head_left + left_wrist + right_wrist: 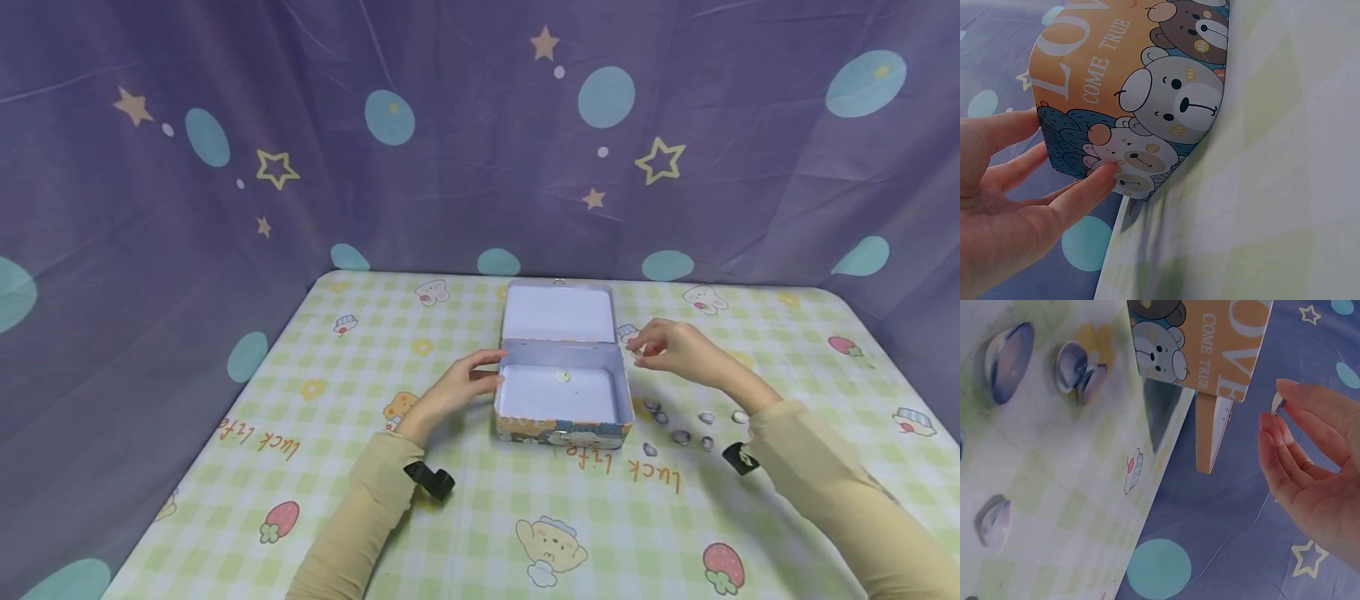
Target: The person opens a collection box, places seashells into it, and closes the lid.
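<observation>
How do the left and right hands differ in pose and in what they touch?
The left hand touches the tin box's left side; the right hand is near its right side. The left hand's fingers are spread, while the right hand pinches a small shell. Both emerge from beige sleeves.

The tin box (1141,94) is orange with cartoon bears, pale inside; the seashells (1011,362) are purple and white, the tablecloth (461,546) green-and-white checked, the curtain (480,187) purple with teal spots.

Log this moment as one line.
left hand: touching box | right hand: pinching shell | lid: open | other shells: on tablecloth
</observation>
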Demonstrator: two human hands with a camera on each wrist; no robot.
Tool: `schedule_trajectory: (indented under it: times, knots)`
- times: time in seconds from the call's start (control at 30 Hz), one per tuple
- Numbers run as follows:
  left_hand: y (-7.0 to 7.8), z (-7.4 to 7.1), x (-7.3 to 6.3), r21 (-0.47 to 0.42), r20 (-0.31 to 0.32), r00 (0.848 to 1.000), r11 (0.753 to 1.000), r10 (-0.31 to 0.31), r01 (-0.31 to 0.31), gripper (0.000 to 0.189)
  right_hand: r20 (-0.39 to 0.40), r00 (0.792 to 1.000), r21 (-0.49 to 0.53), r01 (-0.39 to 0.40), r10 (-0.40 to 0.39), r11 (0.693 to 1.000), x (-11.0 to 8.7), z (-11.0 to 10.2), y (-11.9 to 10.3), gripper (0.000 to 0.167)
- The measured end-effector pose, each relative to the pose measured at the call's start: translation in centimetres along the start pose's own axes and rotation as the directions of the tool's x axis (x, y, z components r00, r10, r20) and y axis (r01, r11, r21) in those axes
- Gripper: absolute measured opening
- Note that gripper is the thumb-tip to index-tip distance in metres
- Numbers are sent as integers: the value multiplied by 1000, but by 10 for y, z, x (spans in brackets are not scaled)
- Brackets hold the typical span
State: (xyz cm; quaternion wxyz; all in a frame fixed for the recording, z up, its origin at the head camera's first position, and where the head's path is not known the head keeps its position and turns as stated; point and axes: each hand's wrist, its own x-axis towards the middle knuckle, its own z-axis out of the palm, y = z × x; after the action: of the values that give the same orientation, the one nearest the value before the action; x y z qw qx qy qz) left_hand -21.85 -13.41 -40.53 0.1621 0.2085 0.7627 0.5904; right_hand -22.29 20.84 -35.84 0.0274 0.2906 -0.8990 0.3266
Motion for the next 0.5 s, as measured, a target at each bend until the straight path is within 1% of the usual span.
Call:
schedule_trajectory:
  times: [0.27,0.5]
  knots:
    - [1,0,-1,-4,1,1000,1000,2,-2,47,27,1000,7,16,-16,1000,8,5,-6,18]
    - [0,0,1,-19,4,1000,1000,12,-12,47,68,998,18,5,-6,1000,15,10,-11,17]
